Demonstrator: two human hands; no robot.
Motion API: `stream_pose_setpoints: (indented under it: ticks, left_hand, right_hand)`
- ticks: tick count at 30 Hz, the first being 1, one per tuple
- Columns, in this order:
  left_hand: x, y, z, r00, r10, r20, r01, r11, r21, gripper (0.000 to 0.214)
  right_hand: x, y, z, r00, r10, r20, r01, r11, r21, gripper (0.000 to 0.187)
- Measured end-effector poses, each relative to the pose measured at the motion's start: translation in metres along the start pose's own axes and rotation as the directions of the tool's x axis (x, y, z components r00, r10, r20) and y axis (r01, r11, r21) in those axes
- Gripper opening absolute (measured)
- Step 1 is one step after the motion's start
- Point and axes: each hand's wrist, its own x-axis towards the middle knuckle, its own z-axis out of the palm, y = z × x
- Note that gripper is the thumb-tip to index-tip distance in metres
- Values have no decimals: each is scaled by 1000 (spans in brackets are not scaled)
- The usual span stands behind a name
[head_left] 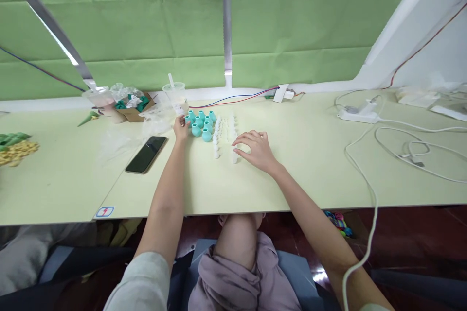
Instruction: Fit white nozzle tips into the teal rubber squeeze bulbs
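Well to the left of the cluster of small turquoise, round-bellied pots [198, 121] I see a heap of small yellow pieces [19, 152]. Nearer the pots, on their left, lies a black, flat, rectangular phone [146, 154], and just behind their left side stands a clear plastic cup with a white straw [175, 95]. The left hand [181, 128] is at the pots' left edge, its fingers bent against the outermost one; from here I can't tell whether they grip it or merely touch. Those pots stand so close that a careless nudge could topple one into its neighbours, and a backward knock might upset the cup.

Just right of the pots runs a row of little white pieces [217, 140], then, a bit further right, a second line of white pieces [234, 156]. The right hand [254, 148] hovers at this second line, thumb and forefinger apart; whether anything tiny sits between them I can't make out. A low sweep of the thumb could scatter that line.

Far right of the pots is a white plastic power strip [359, 114]. A white cable [359, 169] drops over the table edge across the right forearm; a sharp tug there could snag it.
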Motion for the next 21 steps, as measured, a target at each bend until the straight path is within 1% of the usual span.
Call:
stream_pose_setpoints:
  ticks: [4, 8, 10, 13, 15, 17, 19, 21]
  left_hand:
    - [3, -6, -2, 999, -20, 26, 21, 999, -30, 33]
    - [7, -17, -3, 997, -52, 55, 58, 993, -100, 39]
    - [6, -20, -6, 997, -78, 21, 79, 992, -100, 37]
    - [0, -19, -14, 993, -79, -86, 72, 994, -85, 32]
    - [-8, -16, -21, 986, -63, -154, 52, 996, -76, 27]
    - [-17, -11, -29, 981, -46, -189, 37, 998, -50, 23]
    - [-27, -6, -36, 979, -38, -200, 35, 999, -20, 22]
    - [-37, -1, -43, 976, -66, -207, 64, 998, -14, 22]
  right_hand:
    - [0, 4, 0, 998, 36, -52, -35, 999, 15, 25]
    - [0, 12, 4, 992, 62, -107, -60, 998, 20, 34]
    - [0, 18, 6, 988, 81, -128, -81, 997, 10, 40]
    - [-1, 27, 9, 978, 141, -151, -141, 990, 8, 46]
    - [0, 35, 11, 967, 198, -163, -198, 980, 14, 47]
    - [0, 44, 16, 947, 267, -178, -269, 963, 12, 45]
    - [0, 54, 21, 923, 336, -187, -343, 939, -3, 40]
    - [-2, 62, 26, 901, 395, -178, -406, 913, -30, 35]
